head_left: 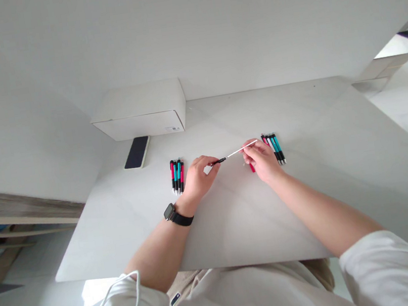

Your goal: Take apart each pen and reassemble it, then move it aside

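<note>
My left hand (200,176) is closed, its fingertips pinching a black pen tip section (221,160). From that section a thin white pen refill (235,152) runs up to the right. The fingers of my right hand (261,160) are closed on the refill's far part. A red pen barrel (252,167) shows just below the right fingers; whether it is held or lies on the table I cannot tell. Left of my left hand lies a row of red and teal pens (178,176) with black grips. Another row of pens (275,148) lies right beside my right hand.
A white box (142,125) stands at the back left of the pale table (230,226), against the wall. In front of the box lies a phone (137,153). The table's front edge is close to my body.
</note>
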{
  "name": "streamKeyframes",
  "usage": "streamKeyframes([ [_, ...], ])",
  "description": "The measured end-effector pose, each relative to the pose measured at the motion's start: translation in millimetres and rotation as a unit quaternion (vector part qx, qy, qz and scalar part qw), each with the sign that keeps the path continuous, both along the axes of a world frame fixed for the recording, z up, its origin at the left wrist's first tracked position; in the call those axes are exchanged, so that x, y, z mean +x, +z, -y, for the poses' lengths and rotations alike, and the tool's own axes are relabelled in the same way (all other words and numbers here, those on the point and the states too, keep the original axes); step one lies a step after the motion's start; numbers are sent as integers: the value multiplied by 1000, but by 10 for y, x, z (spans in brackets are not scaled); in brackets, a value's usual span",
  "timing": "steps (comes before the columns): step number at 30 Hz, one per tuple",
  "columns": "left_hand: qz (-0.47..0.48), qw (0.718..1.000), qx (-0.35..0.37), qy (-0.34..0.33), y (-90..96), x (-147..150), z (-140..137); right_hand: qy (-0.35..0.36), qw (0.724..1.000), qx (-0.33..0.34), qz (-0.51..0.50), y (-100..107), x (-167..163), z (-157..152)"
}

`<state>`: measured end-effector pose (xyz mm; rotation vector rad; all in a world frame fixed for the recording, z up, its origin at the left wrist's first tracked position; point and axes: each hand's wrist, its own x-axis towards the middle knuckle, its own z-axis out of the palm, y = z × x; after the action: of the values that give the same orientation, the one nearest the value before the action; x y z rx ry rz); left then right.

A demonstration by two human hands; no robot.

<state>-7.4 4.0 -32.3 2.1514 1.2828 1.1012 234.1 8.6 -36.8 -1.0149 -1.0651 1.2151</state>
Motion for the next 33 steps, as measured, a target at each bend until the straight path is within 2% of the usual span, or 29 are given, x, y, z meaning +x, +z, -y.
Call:
streamKeyframes([
  [8, 0, 1000, 1, -3, -2, 3, 2, 7, 999, 20, 25, -17, -17, 8],
  [16, -1, 1000, -5, -25, 37, 18, 18, 28, 992, 37, 121, 0, -33, 84],
  [25, -9, 998, -3, -66, 94, 44, 55, 70, 970, 62, 224, 49, -76, 160],
  [29, -4, 999, -1, -53, 94, 42, 49, 73, 970, 66, 223, 54, -72, 177],
  [33, -1, 999, -1, -36, 91, 33, 36, 40, 977, 81, 191, 59, -45, 177],
])
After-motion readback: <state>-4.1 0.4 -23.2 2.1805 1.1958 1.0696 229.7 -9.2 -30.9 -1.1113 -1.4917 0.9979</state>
